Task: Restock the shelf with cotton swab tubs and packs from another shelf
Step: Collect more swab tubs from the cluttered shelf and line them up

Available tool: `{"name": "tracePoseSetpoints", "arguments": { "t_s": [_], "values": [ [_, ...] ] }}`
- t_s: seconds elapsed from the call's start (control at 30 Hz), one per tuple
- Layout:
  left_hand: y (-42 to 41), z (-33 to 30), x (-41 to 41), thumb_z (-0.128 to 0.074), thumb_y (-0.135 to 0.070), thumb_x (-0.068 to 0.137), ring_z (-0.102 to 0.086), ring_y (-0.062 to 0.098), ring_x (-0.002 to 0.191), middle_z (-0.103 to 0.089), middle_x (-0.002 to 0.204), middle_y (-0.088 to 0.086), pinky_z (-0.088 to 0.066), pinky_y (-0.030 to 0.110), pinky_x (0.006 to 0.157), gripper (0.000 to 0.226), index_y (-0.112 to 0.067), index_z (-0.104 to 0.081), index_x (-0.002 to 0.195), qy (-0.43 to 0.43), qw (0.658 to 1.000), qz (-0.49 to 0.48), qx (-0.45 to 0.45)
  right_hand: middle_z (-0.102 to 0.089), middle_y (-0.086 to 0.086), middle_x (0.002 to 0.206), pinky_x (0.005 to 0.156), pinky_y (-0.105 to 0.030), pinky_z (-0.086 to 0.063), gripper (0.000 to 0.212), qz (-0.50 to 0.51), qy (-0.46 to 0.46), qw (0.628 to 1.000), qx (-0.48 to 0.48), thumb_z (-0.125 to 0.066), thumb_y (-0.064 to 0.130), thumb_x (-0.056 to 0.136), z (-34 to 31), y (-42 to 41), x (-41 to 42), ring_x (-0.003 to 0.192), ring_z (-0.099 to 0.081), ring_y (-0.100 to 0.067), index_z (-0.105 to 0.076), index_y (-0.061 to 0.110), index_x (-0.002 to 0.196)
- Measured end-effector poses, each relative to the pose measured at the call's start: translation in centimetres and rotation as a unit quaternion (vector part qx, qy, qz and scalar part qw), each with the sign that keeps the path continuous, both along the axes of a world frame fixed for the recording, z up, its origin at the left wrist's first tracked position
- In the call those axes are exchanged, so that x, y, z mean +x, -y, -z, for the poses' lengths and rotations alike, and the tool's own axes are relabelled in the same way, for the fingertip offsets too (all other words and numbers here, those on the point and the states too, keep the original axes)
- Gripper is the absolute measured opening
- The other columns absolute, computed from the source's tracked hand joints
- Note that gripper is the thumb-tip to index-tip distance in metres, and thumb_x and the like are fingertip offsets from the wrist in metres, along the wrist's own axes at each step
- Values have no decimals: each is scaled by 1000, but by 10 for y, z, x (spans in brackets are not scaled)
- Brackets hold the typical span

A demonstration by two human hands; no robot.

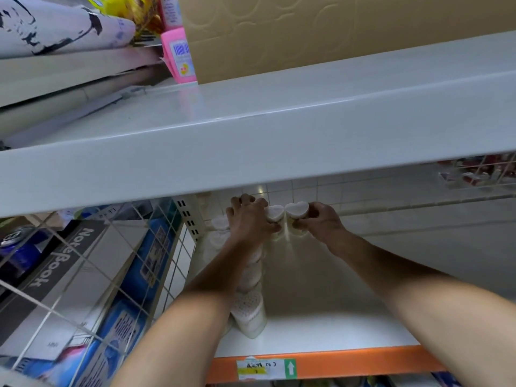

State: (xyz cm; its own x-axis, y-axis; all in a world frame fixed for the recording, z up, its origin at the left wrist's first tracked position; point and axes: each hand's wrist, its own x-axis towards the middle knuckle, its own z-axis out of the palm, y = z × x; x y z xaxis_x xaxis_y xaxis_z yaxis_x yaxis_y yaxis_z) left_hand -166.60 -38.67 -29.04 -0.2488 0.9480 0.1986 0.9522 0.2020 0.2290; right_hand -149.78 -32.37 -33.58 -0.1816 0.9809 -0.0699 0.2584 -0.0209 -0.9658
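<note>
Both my arms reach deep into the lower white shelf (335, 317). My left hand (247, 219) grips a heart-shaped cotton swab tub (274, 213) at the back of the shelf. My right hand (318, 222) holds a second heart-shaped tub (296, 210) right beside it, the two tubs touching. A row of several similar white tubs (250, 311) runs from the back toward the front along the shelf's left side, partly hidden under my left forearm. More tubs (219, 222) stand by the left upright.
An upper grey shelf board (251, 141) overhangs my hands. A wire mesh divider (83, 275) on the left holds notebook packs (64, 258). A pink pack (178, 55) stands on the upper shelf. The lower shelf has an orange front edge (349, 361) with a label.
</note>
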Motion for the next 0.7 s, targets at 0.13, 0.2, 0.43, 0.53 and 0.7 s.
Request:
{"name": "tracePoseSetpoints", "arguments": {
  "t_s": [0.13,0.2,0.43,0.53,0.7],
  "values": [
    [-1,1,1,-74,-57,72,-32,28,125,-45,134,3,-29,39,99,68,-28,-56,131,-4,1000,-4,-9,-71,-1,105,80,-27,-51,55,-6,11,1000,-5,-86,6,69,-3,-4,0,98,-66,-19,-66,16,120],
    [-1,1,2,-74,-56,73,-32,29,125,-46,134,4,-30,40,99,67,-27,-56,130,-8,1000,-10,-12,-71,-1,106,79,-26,-51,56,-11,11,1000,-8,-86,6,69,-2,-3,0,98,-66,-18,-65,16,121],
    [-2,2,3,-73,-52,76,-31,29,125,-46,136,5,-30,40,98,67,-27,-52,134,1,1000,-18,-19,-70,-2,107,77,-26,-51,56,-8,36,999,0,-86,9,69,-6,1,-2,100,-66,-20,-64,15,120],
    [-3,1,4,-72,-50,77,-31,29,124,-45,136,5,-30,40,99,63,-26,-53,132,-1,1000,-15,-19,-70,-2,108,80,-27,-51,55,-1,45,999,3,-86,12,69,-8,4,-2,101,-66,-20,-64,16,120],
    [-3,-2,4,-73,-53,73,-29,29,126,-42,140,5,-29,40,99,74,-26,-48,137,-9,999,-12,-38,-70,-1,111,80,-26,-51,57,-7,49,999,-3,-88,17,70,-13,11,1,106,-66,-20,-64,15,122]
  ]
}}
